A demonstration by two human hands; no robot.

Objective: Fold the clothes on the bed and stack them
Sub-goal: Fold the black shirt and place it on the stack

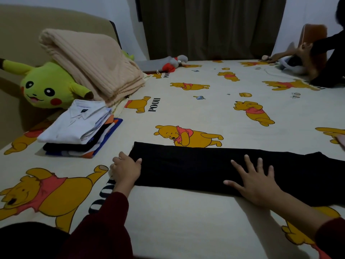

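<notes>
A black garment, folded into a long strip, lies across the bed in front of me. My left hand grips its left end, thumb on top of the cloth and fingers curled at the edge. My right hand presses flat on the strip's right part with fingers spread. A stack of folded clothes, a white collared shirt on top of dark and blue pieces, stands on the bed at the left.
A folded beige blanket and a yellow plush toy lie behind the stack by the headboard. A grey and red plush sits at the far edge. Another person sits at the far right corner.
</notes>
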